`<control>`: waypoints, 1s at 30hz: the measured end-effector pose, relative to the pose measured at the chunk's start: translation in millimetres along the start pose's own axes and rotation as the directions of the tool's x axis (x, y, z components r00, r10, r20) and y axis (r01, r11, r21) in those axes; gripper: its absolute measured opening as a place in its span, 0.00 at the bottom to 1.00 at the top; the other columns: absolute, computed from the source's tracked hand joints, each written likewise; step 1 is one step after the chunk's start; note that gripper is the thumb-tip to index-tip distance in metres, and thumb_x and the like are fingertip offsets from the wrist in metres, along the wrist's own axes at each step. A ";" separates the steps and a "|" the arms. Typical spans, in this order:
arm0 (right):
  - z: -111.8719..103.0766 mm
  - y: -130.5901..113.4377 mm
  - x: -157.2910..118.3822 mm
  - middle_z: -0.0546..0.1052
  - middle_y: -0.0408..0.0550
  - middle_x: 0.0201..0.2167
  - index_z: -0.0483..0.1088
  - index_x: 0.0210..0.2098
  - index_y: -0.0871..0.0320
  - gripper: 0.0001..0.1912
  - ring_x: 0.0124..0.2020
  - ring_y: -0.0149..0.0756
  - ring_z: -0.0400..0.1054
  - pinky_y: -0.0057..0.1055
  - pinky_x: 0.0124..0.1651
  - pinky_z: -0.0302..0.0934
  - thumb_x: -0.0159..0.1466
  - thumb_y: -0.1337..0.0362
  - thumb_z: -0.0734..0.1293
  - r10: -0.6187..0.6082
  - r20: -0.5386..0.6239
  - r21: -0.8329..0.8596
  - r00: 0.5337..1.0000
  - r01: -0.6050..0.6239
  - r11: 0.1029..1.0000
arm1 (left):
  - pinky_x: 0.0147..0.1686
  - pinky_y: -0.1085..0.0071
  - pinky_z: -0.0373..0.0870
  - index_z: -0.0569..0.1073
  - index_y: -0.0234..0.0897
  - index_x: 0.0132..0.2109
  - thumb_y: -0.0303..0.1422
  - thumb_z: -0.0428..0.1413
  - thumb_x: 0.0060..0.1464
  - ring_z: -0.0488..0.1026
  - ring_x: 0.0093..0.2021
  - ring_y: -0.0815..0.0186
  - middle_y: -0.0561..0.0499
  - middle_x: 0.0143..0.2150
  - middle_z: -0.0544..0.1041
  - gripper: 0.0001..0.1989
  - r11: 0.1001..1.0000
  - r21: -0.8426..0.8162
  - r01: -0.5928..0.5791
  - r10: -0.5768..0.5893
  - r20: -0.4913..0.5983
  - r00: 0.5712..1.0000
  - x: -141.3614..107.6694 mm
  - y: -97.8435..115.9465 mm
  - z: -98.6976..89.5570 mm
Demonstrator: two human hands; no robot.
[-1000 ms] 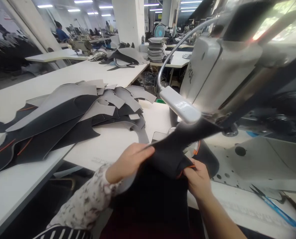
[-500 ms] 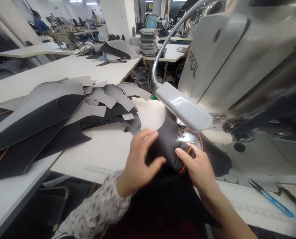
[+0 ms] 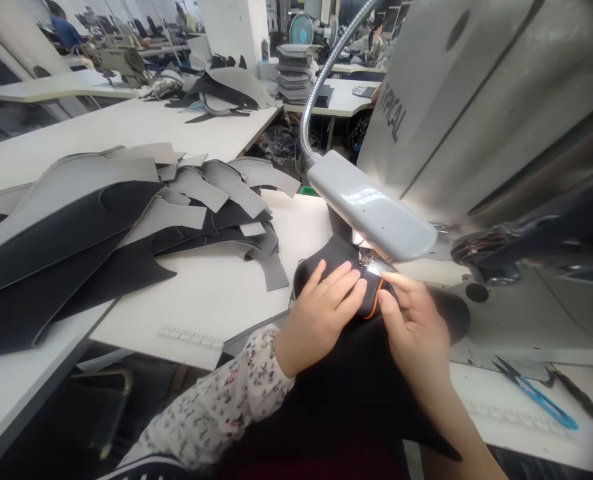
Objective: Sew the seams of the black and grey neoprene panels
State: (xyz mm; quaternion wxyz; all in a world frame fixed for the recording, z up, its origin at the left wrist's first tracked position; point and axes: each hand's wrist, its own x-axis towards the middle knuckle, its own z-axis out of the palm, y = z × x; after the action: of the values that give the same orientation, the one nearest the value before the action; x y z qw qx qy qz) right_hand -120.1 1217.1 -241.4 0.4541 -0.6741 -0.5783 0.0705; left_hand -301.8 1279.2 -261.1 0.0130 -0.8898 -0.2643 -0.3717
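Observation:
Black fabric point(image 3: 334, 257) with orange piping point(image 3: 375, 299) lies under the presser foot point(image 3: 366, 257) of a grey sewing machine point(image 3: 426, 127) and hangs down toward my lap. My left hand point(image 3: 321, 320) rests flat on the fabric, left of the piping, fingers spread a little and pointing at the foot. Just right of the piping, my right hand point(image 3: 416, 327) pinches the fabric edge between thumb and fingers, close to the foot. A white lamp head point(image 3: 371, 203) hides part of the needle area.
Grey and black cut pieces point(image 3: 101, 207) cover the left table. Blue-handled snips point(image 3: 541, 397) and a dark-handled tool point(image 3: 584, 397) lie at the right. Farther back are a stack of pieces point(image 3: 295, 73), a fan point(image 3: 301, 30) and a person in blue point(image 3: 64, 30).
My left hand has come down from beside the fabric to lie flat on it. The fabric is smoothed out, and the piping sits closer to the foot. My right hand has shifted slightly along its edge.

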 end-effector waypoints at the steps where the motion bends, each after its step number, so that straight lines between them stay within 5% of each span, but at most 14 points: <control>1: 1.1 0.5 1.3 0.80 0.38 0.43 0.71 0.55 0.47 0.15 0.40 0.30 0.76 0.25 0.43 0.67 0.71 0.53 0.64 -0.010 -0.005 0.004 1.000 0.010 1.000 | 0.73 0.46 0.55 0.68 0.32 0.65 0.26 0.46 0.71 0.62 0.72 0.55 0.41 0.66 0.72 0.19 1.000 0.003 0.003 -0.003 0.004 1.000 0.8 1.8 -0.7; 7: 1.7 -0.4 9.9 0.81 0.36 0.40 0.75 0.50 0.47 0.12 0.39 0.30 0.77 0.25 0.44 0.66 0.71 0.54 0.64 0.028 0.019 0.041 0.999 -0.029 0.999 | 0.73 0.47 0.56 0.69 0.31 0.64 0.25 0.48 0.70 0.64 0.71 0.55 0.43 0.65 0.73 0.18 1.000 0.004 0.022 -0.022 0.011 1.000 4.2 5.2 -4.1; 15: 1.1 -3.0 12.6 0.80 0.38 0.46 0.75 0.50 0.48 0.13 0.46 0.35 0.76 0.30 0.51 0.64 0.71 0.54 0.65 0.113 0.053 0.087 0.992 -0.117 0.989 | 0.72 0.46 0.58 0.69 0.32 0.64 0.25 0.46 0.71 0.64 0.71 0.55 0.42 0.65 0.73 0.18 0.999 -0.009 0.048 -0.047 0.039 0.998 8.3 5.4 -7.6; 30: 3.5 5.5 25.1 0.80 0.41 0.45 0.77 0.49 0.48 0.15 0.46 0.39 0.74 0.34 0.50 0.63 0.70 0.50 0.64 0.101 0.065 0.041 0.993 -0.104 0.994 | 0.72 0.48 0.58 0.72 0.34 0.60 0.26 0.48 0.70 0.66 0.69 0.56 0.44 0.59 0.76 0.15 0.997 -0.009 0.077 -0.077 -0.017 0.997 12.5 7.4 -4.6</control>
State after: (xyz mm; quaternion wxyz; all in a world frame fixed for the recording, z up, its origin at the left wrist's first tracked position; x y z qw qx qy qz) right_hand -110.3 1240.5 -236.4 0.4463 -0.6903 -0.5550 0.1274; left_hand -293.9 1277.6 -248.1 -0.0028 -0.8759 -0.2968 -0.3805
